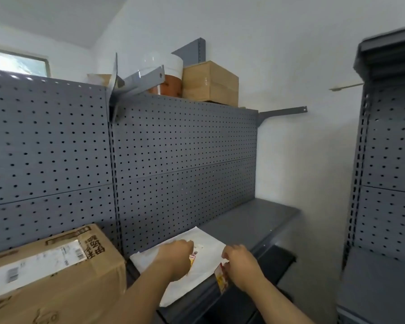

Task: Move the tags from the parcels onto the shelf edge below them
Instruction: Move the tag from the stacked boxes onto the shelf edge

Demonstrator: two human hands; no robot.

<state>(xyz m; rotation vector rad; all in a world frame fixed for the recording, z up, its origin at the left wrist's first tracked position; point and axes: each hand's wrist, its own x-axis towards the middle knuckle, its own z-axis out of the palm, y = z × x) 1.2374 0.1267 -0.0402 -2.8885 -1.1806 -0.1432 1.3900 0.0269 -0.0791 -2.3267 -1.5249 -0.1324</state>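
Your left hand (173,258) covers part of the white parcel (211,242), its grip unclear. Your right hand (242,265) hides the top of the blurred tag (221,280) at the front edge of the shelf (255,220).

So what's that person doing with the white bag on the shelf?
A person is moving tags off parcels. The right hand pinches a red-and-yellow tag at the shelf edge, just below the white parcel. The left hand rests on that parcel by a second tag. A cardboard box sits to the left.
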